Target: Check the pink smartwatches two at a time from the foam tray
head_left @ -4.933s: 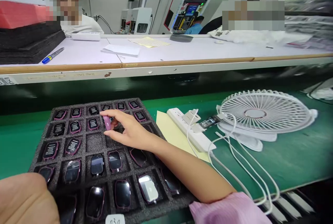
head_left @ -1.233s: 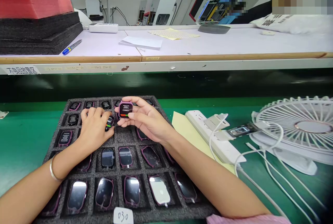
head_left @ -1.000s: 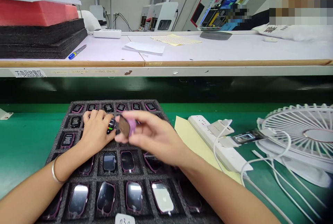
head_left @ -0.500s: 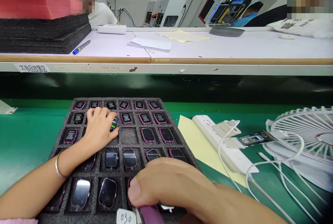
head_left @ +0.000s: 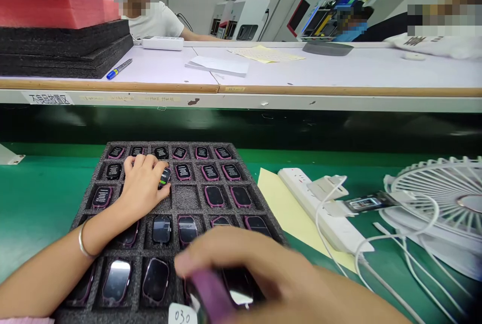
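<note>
A grey foam tray holds several smartwatch bodies, many with purple frames; those at the far end show lit text, and the nearer screens are dark. My left hand reaches over the tray's second and third rows. Its thumb and fingers grip a smartwatch with a green mark on its screen. Closer to me, my right hand is blurred over the tray's near right part. It holds a purple-framed smartwatch, seen edge-on and smeared. Just below lies a white tag with a handwritten number.
At right are a white power strip with cables, a yellow sheet and a white fan. A raised shelf spans the back, bearing stacked foam, a pen and papers. People sit behind it.
My right hand has shifted slightly left and turned the purple-framed smartwatch, opening a view of the tray beneath. The left hand has barely moved. The person behind the shelf has moved right.
</note>
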Demonstrator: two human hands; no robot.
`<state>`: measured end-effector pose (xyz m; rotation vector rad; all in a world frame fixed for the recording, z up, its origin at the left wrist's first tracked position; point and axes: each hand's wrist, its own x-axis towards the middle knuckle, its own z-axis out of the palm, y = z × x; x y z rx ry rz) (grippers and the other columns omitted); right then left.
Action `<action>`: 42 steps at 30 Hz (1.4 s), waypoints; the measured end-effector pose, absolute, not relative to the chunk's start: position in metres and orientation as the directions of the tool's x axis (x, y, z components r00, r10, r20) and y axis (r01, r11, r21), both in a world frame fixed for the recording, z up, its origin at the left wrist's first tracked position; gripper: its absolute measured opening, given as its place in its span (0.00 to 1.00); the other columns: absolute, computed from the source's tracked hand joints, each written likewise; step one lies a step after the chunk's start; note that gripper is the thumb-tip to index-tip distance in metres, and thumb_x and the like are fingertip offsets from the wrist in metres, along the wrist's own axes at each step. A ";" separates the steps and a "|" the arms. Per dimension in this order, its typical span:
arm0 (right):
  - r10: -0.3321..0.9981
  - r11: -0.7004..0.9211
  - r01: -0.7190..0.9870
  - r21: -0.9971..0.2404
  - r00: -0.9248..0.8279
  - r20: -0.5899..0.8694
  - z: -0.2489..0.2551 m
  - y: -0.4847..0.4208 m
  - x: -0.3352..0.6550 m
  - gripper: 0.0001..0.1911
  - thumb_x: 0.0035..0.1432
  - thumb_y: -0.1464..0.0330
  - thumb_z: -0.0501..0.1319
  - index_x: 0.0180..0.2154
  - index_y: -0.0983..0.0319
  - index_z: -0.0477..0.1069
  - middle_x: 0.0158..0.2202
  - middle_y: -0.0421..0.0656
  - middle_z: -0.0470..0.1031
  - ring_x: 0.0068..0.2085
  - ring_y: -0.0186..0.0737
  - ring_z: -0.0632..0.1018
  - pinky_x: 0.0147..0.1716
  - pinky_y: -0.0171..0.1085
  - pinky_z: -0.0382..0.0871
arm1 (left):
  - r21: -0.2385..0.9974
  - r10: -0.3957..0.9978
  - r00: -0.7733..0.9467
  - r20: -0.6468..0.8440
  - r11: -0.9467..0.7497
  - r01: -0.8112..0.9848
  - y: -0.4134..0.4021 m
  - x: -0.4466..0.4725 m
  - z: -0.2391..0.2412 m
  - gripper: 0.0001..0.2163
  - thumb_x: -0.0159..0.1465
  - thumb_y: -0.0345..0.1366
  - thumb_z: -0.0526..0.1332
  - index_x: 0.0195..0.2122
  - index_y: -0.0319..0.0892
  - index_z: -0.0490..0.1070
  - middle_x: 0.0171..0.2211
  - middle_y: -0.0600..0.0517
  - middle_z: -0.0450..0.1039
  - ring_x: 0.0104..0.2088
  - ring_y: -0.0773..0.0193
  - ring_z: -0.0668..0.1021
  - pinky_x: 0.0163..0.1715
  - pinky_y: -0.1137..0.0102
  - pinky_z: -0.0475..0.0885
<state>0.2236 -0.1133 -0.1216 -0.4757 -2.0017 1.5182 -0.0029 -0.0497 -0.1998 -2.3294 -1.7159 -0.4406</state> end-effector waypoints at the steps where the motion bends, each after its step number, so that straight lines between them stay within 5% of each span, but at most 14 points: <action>1: 0.620 0.215 -0.119 -0.969 -0.750 0.229 -0.126 -0.106 0.219 0.20 0.61 0.60 0.65 0.54 0.50 0.73 0.54 0.46 0.77 0.47 0.43 0.82 0.51 0.41 0.76 | 0.006 0.895 0.270 0.356 -0.291 0.957 -0.049 -0.004 -0.199 0.15 0.61 0.38 0.64 0.49 0.42 0.75 0.44 0.43 0.74 0.46 0.47 0.71 0.49 0.51 0.60; 3: 0.732 0.018 -0.234 -0.972 -0.659 0.173 -0.141 -0.083 0.208 0.20 0.65 0.64 0.62 0.58 0.51 0.69 0.55 0.46 0.76 0.46 0.41 0.82 0.49 0.44 0.77 | 0.009 0.901 0.262 0.345 -0.283 0.959 -0.049 -0.005 -0.198 0.15 0.61 0.38 0.63 0.49 0.42 0.74 0.44 0.43 0.74 0.46 0.47 0.71 0.49 0.51 0.60; 6: 0.760 -0.261 -0.269 -0.927 -0.650 -0.026 -0.167 -0.041 0.199 0.27 0.58 0.70 0.68 0.57 0.57 0.66 0.49 0.46 0.80 0.43 0.39 0.83 0.45 0.41 0.78 | 0.007 0.903 0.259 0.341 -0.278 0.960 -0.048 -0.006 -0.199 0.16 0.61 0.39 0.63 0.49 0.42 0.74 0.44 0.42 0.74 0.46 0.46 0.71 0.49 0.51 0.59; 9: 0.782 -0.303 -0.260 -0.917 -0.618 -0.084 -0.186 -0.013 0.198 0.32 0.48 0.75 0.72 0.53 0.59 0.66 0.45 0.44 0.80 0.39 0.37 0.84 0.43 0.39 0.78 | 0.001 0.903 0.255 0.346 -0.272 0.962 -0.047 -0.006 -0.200 0.16 0.60 0.39 0.64 0.49 0.42 0.74 0.44 0.42 0.74 0.46 0.45 0.70 0.50 0.50 0.59; 14: 0.830 -0.125 -0.146 -0.981 -0.557 -0.023 -0.199 -0.002 0.203 0.31 0.47 0.75 0.72 0.50 0.58 0.63 0.40 0.40 0.79 0.37 0.36 0.82 0.47 0.43 0.77 | -0.009 0.902 0.255 0.348 -0.269 0.963 -0.047 -0.005 -0.201 0.16 0.60 0.39 0.64 0.49 0.42 0.75 0.44 0.42 0.74 0.46 0.45 0.70 0.50 0.50 0.59; 18: 0.844 0.158 0.137 -0.978 -0.533 0.062 -0.206 0.000 0.207 0.27 0.49 0.73 0.69 0.50 0.58 0.63 0.40 0.41 0.76 0.42 0.42 0.80 0.48 0.48 0.74 | -0.008 0.903 0.262 0.342 -0.276 0.961 -0.048 -0.004 -0.200 0.15 0.60 0.39 0.64 0.48 0.42 0.75 0.44 0.42 0.74 0.46 0.46 0.70 0.50 0.50 0.59; 24: 0.734 0.611 0.519 -0.597 -0.654 0.182 -0.209 0.001 0.208 0.24 0.52 0.69 0.68 0.52 0.60 0.71 0.50 0.50 0.67 0.54 0.53 0.72 0.57 0.55 0.64 | -0.002 0.910 0.274 0.311 -0.287 0.958 -0.050 -0.002 -0.197 0.15 0.59 0.39 0.65 0.47 0.42 0.75 0.44 0.42 0.74 0.46 0.45 0.70 0.51 0.50 0.59; 33: 0.729 0.662 0.634 -0.398 -0.669 0.146 -0.207 0.004 0.206 0.25 0.55 0.62 0.67 0.55 0.56 0.73 0.58 0.53 0.64 0.61 0.59 0.65 0.58 0.59 0.56 | -0.063 0.923 0.271 0.274 -0.264 0.963 -0.055 -0.006 -0.195 0.13 0.60 0.39 0.64 0.43 0.40 0.76 0.41 0.40 0.75 0.46 0.44 0.71 0.50 0.48 0.59; 42: 0.766 0.598 0.713 -0.365 -0.643 -0.003 -0.195 0.015 0.234 0.24 0.53 0.62 0.68 0.53 0.55 0.75 0.58 0.52 0.67 0.60 0.60 0.66 0.58 0.60 0.55 | 0.135 0.922 0.288 0.257 -0.330 0.934 -0.044 0.007 -0.202 0.18 0.61 0.46 0.65 0.47 0.41 0.75 0.43 0.43 0.76 0.48 0.46 0.72 0.54 0.48 0.58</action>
